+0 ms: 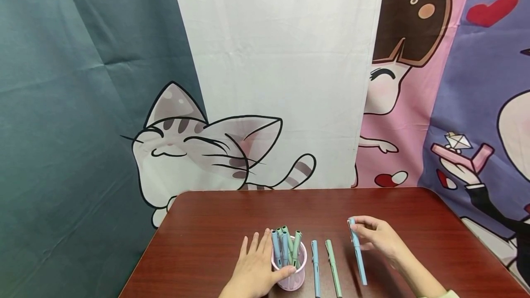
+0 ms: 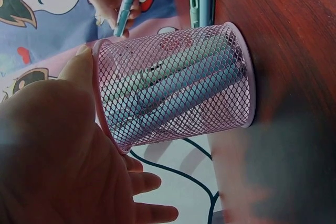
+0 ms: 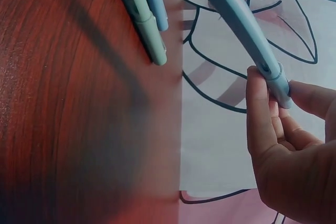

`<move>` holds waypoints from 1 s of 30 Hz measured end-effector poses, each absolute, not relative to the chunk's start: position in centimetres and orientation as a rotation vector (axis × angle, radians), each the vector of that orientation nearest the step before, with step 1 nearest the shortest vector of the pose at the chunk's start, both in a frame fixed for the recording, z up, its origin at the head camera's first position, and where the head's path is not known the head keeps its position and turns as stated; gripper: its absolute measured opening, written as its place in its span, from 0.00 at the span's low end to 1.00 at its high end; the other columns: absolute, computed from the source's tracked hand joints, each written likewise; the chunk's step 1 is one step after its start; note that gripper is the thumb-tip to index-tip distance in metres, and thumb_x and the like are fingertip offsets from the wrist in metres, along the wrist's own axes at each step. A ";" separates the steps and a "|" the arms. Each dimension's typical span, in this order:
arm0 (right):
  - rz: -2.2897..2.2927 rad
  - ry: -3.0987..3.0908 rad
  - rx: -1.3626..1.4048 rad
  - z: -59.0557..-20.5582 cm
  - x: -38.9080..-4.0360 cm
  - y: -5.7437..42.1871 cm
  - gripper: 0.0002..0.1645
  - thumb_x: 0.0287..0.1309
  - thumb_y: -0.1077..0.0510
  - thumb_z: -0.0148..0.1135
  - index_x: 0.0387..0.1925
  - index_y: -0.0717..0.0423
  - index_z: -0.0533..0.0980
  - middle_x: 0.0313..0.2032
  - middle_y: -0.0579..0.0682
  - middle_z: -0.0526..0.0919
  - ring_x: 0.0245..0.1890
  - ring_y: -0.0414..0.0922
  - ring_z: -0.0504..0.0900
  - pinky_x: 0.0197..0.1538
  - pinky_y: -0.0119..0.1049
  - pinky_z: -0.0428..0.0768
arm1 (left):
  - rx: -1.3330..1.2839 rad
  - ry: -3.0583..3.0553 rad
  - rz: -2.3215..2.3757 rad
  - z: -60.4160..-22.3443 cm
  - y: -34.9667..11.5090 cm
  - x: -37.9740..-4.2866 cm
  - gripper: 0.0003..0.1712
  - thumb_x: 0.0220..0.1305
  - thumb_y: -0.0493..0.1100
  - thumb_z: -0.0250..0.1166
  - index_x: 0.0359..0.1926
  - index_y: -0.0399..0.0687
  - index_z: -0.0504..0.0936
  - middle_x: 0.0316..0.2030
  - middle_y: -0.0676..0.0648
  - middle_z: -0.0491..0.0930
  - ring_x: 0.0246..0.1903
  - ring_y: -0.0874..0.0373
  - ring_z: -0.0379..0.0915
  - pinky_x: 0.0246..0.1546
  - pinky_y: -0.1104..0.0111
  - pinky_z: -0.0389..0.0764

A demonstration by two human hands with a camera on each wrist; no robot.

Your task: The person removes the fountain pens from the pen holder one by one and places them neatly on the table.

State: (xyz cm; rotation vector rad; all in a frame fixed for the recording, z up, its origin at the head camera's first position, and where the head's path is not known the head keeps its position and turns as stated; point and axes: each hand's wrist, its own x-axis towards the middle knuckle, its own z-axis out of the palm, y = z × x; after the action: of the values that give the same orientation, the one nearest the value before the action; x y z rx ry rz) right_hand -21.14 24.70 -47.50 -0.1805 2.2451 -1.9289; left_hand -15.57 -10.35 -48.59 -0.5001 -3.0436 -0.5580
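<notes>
Left hand [image 1: 254, 268], fingers straight and spread apart, touches a pink mesh cup [image 1: 292, 283] of pens [image 1: 285, 246]. Beside it, a blue pen [image 1: 316, 268] and a green pen [image 1: 333, 268] lie on the brown table [image 1: 198, 243]. Beyond, the right hand [image 1: 380, 238] pinches a second blue pen [image 1: 359, 257] near its top, above the table. Behind hangs a cat-printed curtain [image 1: 190, 169].

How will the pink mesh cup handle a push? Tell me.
The cup itself is probably light, being open mesh. It may tip if pushed high, as pens jut out the top. If toppled, being round, it might roll.
</notes>
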 end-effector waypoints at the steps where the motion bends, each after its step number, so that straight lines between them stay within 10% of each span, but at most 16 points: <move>1: -1.929 2.247 -0.174 -47.6 -21.2 24.7 0.31 0.70 0.56 0.62 0.63 0.77 0.68 0.41 0.49 0.85 0.40 0.44 0.86 0.42 0.46 0.87 | -0.500 -3.044 -0.557 -48.6 -10.4 -15.6 0.62 0.59 0.81 0.53 0.77 0.39 0.59 0.77 0.40 0.58 0.75 0.37 0.53 0.73 0.39 0.46; 30: -1.881 2.186 -0.114 -50.2 -21.0 25.0 0.30 0.67 0.56 0.64 0.60 0.77 0.69 0.38 0.52 0.82 0.35 0.45 0.84 0.38 0.44 0.88 | -0.506 -3.050 -0.572 -48.8 -10.4 -15.7 0.61 0.59 0.81 0.53 0.77 0.40 0.59 0.76 0.40 0.58 0.74 0.35 0.53 0.73 0.37 0.46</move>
State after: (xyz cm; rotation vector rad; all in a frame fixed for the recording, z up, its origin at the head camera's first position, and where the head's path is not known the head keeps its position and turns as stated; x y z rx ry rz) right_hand -20.96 24.98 -50.20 -0.1144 2.1861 -1.8807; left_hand -15.74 -10.41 -48.76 -0.5062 -3.0496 -0.5725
